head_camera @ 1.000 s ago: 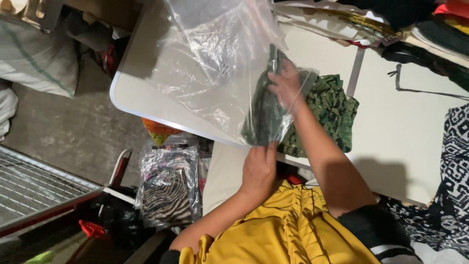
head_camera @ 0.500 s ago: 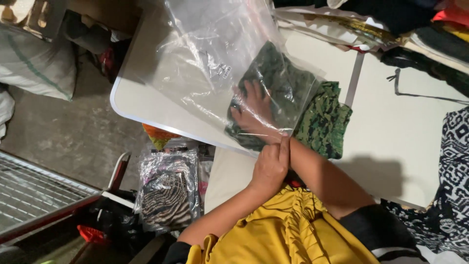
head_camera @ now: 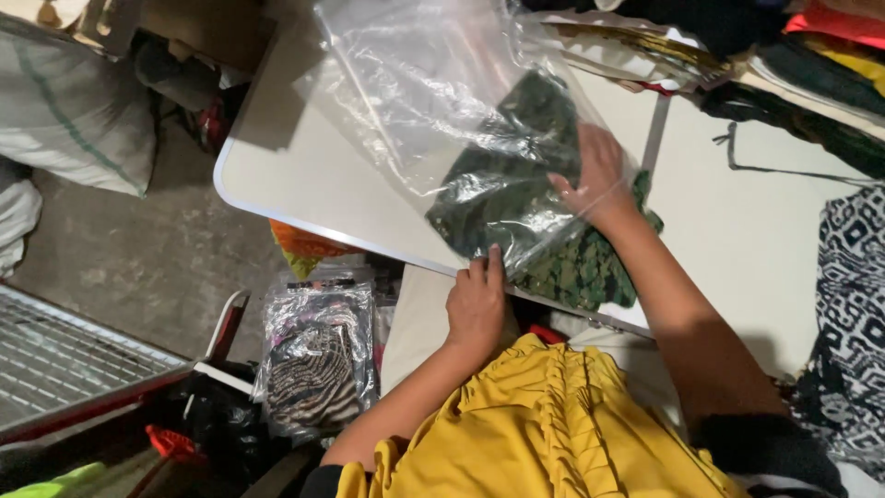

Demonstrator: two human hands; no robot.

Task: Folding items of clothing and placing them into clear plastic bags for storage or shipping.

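A folded dark green patterned garment lies mostly inside a large clear plastic bag on the white table. Part of the garment still sticks out of the bag's mouth near the table's edge. My right hand lies on the garment at the bag's opening, its fingers bent over the cloth under the plastic. My left hand pinches the lower edge of the bag at the table's rim.
A yellow cloth lies over my lap. A bagged striped garment sits below the table on the left. Folded clothes are stacked at the far right, and black-and-white fabric lies nearby. A grey sack and a metal grille are on the floor.
My right hand has pushed the green garment further into the bag and drawn back toward its mouth. My left hand has moved up to the bag's edge.
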